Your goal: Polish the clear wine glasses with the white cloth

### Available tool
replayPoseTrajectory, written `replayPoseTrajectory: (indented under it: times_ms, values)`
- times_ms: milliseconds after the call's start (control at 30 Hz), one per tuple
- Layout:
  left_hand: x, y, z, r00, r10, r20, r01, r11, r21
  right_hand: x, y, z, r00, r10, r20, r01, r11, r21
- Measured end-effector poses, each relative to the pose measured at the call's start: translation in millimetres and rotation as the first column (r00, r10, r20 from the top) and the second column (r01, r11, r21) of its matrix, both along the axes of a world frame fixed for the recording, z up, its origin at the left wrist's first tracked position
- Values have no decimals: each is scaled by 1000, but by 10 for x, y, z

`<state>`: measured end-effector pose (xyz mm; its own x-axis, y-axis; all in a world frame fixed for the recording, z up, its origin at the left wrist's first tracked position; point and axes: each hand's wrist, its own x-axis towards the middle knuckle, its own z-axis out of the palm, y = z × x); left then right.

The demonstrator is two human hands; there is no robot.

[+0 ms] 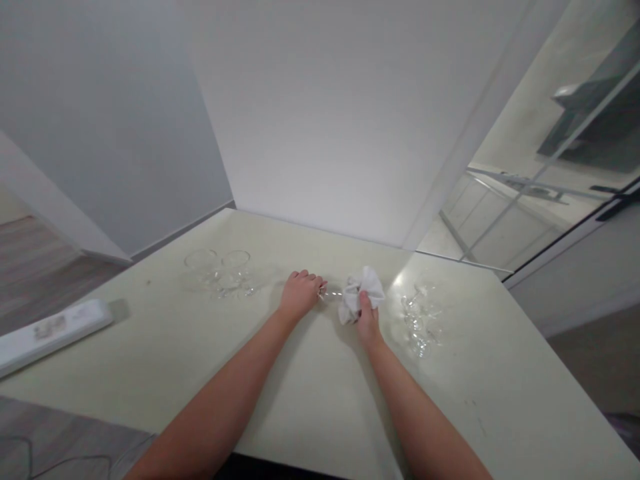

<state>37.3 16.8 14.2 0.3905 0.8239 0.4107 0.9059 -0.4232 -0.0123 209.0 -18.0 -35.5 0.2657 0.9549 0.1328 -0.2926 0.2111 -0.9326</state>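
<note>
My left hand (301, 293) is closed around the base end of a clear stemmed glass (331, 293) lying sideways over the pale table (310, 393). My right hand (367, 319) is closed on a crumpled white cloth (358, 292) that wraps the bowl end of that same glass. Most of the glass is hidden by the cloth and my fingers.
Two clear glasses (220, 270) stand on the table to the left of my hands. More clear glassware (417, 320) lies to the right. A white flat box (47, 333) sits at the table's left edge. A white wall rises behind, with a window at the right.
</note>
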Motion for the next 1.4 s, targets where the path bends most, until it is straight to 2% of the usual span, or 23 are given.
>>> replayPoseTrajectory:
  times_ms: [167,367,567,700,767,967,1100,1167,1200,1233,1300,1333,1400]
  values:
    - [40,-31,32,999,34,-10,-34,999,-28,9,-11,5,986,132,104,-135,990,27]
    - [3,-24,-21,998,-23,54,21,999,44,2,-58,72,924,320,209,-337,940,47]
    - [-36,-9,-18,992,-114,60,109,991,78,-2,-85,77,933,324,158,-334,942,39]
    - [-62,-16,12,986,-156,53,152,985,81,-7,-80,136,885,436,166,-451,890,68]
    - [-65,-26,21,987,-150,62,146,987,71,-10,-60,155,869,475,138,-486,871,66]
    - [0,-61,-11,996,-81,49,80,997,7,-3,-23,189,875,482,-44,-483,876,-6]
    - [44,-47,-82,981,37,189,-26,998,-62,44,-3,222,895,376,-238,-391,920,-15]
    - [42,-24,-114,933,96,347,-51,989,-138,71,37,191,907,269,-325,-291,956,-22]
    - [40,-13,-127,885,120,451,-41,983,-181,79,62,161,915,211,-343,-239,970,-41]
    - [42,-3,-136,816,137,562,-16,976,-216,82,85,123,928,157,-339,-190,979,-68]
    - [68,4,-144,633,131,763,77,970,-231,66,112,44,960,91,-264,-121,987,-101]
    - [94,-1,-145,538,106,836,134,969,-209,48,111,12,975,98,-200,-118,989,-93]
    - [165,-25,-144,378,40,925,250,958,-143,1,78,-20,978,207,-27,-207,978,-31]
